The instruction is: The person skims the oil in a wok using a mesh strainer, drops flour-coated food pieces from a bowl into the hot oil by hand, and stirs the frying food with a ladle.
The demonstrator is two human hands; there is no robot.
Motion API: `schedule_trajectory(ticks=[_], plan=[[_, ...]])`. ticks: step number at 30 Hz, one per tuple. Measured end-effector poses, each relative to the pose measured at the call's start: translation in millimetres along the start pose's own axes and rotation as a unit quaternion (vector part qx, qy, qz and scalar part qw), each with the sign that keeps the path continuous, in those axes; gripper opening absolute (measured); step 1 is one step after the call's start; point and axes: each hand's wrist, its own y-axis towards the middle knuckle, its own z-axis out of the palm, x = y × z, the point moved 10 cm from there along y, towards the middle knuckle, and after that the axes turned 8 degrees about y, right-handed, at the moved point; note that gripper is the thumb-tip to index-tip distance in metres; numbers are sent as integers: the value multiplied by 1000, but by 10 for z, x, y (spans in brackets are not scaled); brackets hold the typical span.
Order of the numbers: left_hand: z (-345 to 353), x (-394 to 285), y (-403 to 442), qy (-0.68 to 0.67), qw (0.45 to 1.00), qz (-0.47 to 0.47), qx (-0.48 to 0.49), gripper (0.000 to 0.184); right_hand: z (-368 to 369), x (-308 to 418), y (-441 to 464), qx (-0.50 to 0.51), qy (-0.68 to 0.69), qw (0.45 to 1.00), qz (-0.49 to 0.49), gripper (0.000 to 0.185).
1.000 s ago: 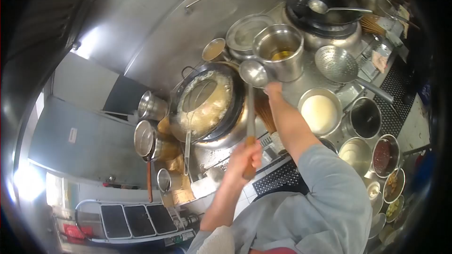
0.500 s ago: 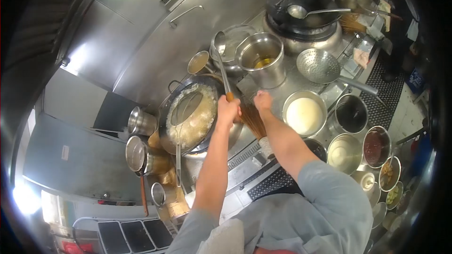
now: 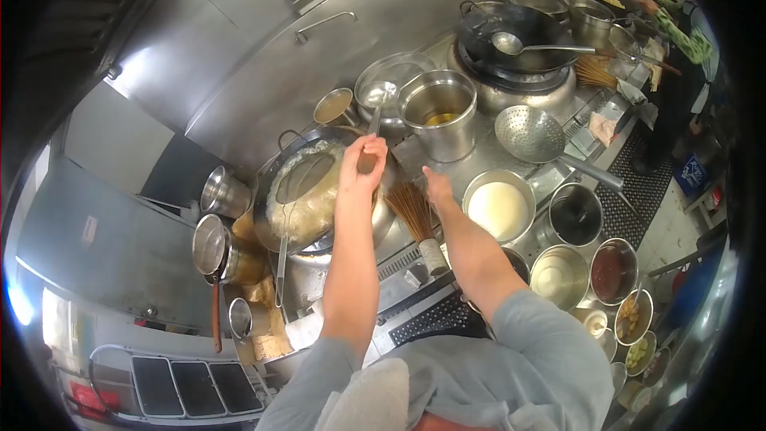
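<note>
My left hand (image 3: 365, 161) grips the wooden-ended handle of a ladle (image 3: 377, 94). The ladle's bowl is over the wide steel basin (image 3: 408, 66) behind. To the left, foamy oil fills a wok (image 3: 267, 185), and a round wire skimmer (image 3: 306, 178) lies across it. My right hand (image 3: 438, 187) looks curled, with its palm hidden. It hovers between a bamboo wok brush (image 3: 411, 209) and a pot of creamy white liquid (image 3: 500, 206). A tall steel pot (image 3: 451, 132) with yellow oil stands beyond both hands.
A perforated strainer (image 3: 530, 134) rests at the right. Behind it, another wok (image 3: 479, 37) holds a ladle (image 3: 508, 43). Pots and bowls crowd the right side, including one of dark red contents (image 3: 613, 270). At far right, flames rise near another wok.
The ladle has dropped and now points away from me, its bowl lower over the basin. My left hand has moved up and left. My right hand has shifted slightly down and left.
</note>
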Motion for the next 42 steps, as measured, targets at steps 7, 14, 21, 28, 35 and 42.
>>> schedule_trajectory(ticks=[7, 14, 21, 28, 35, 42], plan=[[-352, 448, -1349, 241, 962, 56, -118, 28, 455, -145, 566, 11, -2, 1000, -2, 23], [-802, 1089, -2440, 498, 827, 39, -257, 17, 620, -394, 678, -24, -435, 896, -80, 27], [-1375, 701, -2893, 812, 528, 75, -237, 16, 771, 99, -484, 38, -548, 778, -304, 29], [-1906, 382, -3795, 893, 357, 189, -198, 25, 733, -36, -1861, 120, -604, 778, -126, 62], [-2376, 178, -4937, 899, 311, 242, -192, 33, 748, -239, -3268, 53, -483, 797, -358, 52], [-3058, -32, -5878, 908, 339, 100, -226, 39, -106, -933, -4206, 1, -470, 841, -269, 45]])
